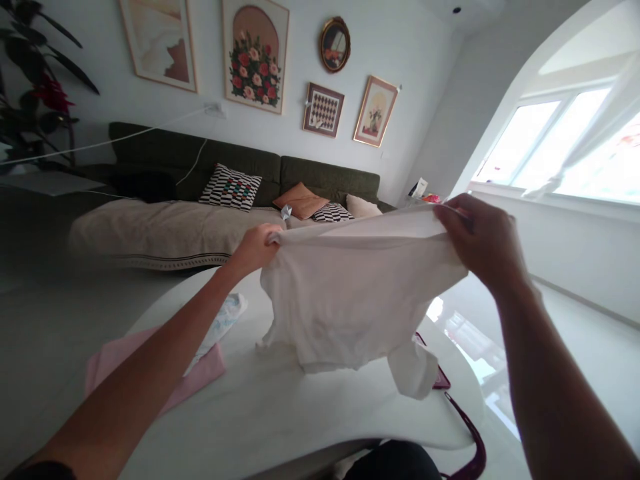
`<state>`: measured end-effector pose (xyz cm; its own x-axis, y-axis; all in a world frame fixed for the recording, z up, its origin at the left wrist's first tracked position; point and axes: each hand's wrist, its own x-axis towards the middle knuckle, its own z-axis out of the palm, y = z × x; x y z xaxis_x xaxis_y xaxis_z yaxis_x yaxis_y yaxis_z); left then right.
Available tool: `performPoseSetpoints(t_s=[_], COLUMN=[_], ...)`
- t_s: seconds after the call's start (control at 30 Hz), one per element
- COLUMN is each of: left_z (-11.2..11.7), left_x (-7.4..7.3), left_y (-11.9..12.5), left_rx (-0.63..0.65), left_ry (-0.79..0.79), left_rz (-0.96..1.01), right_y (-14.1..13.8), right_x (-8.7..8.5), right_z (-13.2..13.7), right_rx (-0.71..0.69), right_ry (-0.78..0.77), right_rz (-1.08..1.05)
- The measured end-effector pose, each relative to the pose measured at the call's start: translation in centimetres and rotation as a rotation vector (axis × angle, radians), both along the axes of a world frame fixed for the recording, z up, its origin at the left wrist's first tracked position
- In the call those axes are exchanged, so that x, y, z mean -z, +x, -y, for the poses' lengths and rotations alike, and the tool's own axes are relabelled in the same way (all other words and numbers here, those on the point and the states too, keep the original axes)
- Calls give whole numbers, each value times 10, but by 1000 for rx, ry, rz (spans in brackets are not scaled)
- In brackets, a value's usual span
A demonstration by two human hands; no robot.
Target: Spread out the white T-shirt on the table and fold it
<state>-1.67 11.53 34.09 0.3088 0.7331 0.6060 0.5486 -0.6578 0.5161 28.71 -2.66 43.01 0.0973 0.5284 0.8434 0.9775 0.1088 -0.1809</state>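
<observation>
Cloth [360, 293], white and loose, hung over the counter [260, 413], its upper edge drawn nearly straight. The left hand [257, 248] was closed around one top corner, and the right hand [480, 243] grasped the opposite one. Toward the left, pink fabric [209, 371] lay with a white-and-blue patterned piece [229, 316] against it. A dark red strap [474, 432] curved by the counter's right edge; a green sofa [325, 175] stood beyond.
</observation>
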Motion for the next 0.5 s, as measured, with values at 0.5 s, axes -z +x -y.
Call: performPoseSetpoints(t_s=[0.5], left_z=[-3], left_x=[-32], left_y=[-71], left_rx=[238], left_ry=[-385], left_rz=[658], right_y=[54], right_x=[19], right_z=[42], right_rx=[-258], right_ry=[-355], right_rz=[-431])
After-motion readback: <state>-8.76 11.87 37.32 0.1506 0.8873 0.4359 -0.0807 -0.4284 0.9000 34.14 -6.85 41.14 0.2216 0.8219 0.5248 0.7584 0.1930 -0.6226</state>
